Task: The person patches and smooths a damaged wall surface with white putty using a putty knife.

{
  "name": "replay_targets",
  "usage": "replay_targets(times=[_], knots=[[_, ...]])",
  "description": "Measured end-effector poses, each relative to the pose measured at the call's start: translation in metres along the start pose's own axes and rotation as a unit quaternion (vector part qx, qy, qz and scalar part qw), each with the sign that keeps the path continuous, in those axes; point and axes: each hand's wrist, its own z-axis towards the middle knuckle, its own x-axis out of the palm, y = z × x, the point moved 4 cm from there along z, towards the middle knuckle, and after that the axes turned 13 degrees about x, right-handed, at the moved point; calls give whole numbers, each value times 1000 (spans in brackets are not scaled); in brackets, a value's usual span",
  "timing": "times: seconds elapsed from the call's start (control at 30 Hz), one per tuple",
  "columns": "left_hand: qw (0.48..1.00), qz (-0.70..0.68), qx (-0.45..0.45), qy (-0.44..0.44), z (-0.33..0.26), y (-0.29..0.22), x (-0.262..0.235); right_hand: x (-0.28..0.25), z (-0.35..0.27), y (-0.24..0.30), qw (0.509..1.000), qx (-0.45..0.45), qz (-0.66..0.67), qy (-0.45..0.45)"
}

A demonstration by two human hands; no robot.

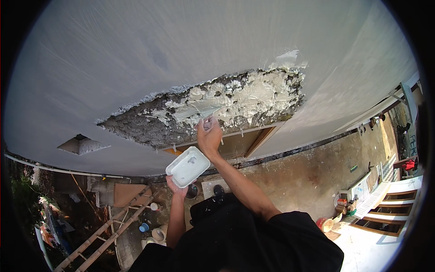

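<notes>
Head view: pale wall (181, 41) seen from close by; a long rough patch (136, 124) is broken into it above a wood-framed opening (262, 140).
Paste: creamy paste (269, 90) is laid thickest toward the patch's right end; grey rubble is left bare at the left corner.
Scraper: the blade of a scraper (209, 111) is seen at mid-patch, apparently kept low against the paste so that its edge bears evenly; the handle is hidden.
Right grip: the scraper is held by the right hand (209, 136), fingers curled closed, little gap visible.
Tray: white tray (183, 171), grey smear inside, is held just below the patch's lower edge, probably to keep paste in short reach and catch drips.
Left grip: the tray's lower left corner is clasped by the left hand (178, 188); fingers underneath cannot be made out.
Right arm: extended up and leftward, wrist beside the tray's right corner.
Left forearm: raised nearly upright, tray carried tilted.
</notes>
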Motion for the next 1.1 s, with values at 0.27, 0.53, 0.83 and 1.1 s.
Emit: replay_targets(times=[0.27, 0.53, 0.83, 1.1], knots=[[999, 10, 9, -29, -3, -4, 18, 6, -31, 31, 995, -23, 70, 74], [997, -33, 66, 16, 22, 10, 59, -105, -23, -11, 970, 126, 49, 200], [996, -39, 56, 56, 28, 31, 92, -124, -35, -36, 947, 171, -28, 270], [994, -49, 41, 92, 29, 44, 115, -114, -33, -72, 962, 183, -11, 204]])
